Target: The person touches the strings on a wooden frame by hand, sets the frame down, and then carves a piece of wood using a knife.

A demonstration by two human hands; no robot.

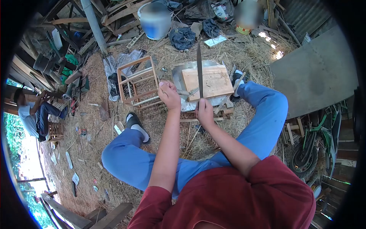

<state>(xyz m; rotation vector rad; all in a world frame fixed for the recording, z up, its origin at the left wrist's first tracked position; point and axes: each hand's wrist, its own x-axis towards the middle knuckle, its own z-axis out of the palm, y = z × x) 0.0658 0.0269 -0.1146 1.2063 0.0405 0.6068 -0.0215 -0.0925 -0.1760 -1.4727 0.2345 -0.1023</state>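
My left hand (169,95) is closed in a fist in front of the small wooden frame (138,82). Just right of that fist shows a short brownish handle-like piece (183,92) with a greyish end; I cannot tell if the hand holds it or it lies on the board. My right hand (206,113) is wrapped round the lower end of a long dark tapered blade (199,68), which points away from me. Behind the blade, a thick light wooden board (215,80) rests on a grey metal sheet (177,74) between my feet.
A white and blue bucket (155,23), black plastic bags (182,38) and scrap wood lie at the back. A large grey panel (316,72) leans at right, above a motorbike wheel (304,158). Another person (28,114) sits at far left. Straw and shavings cover the ground.
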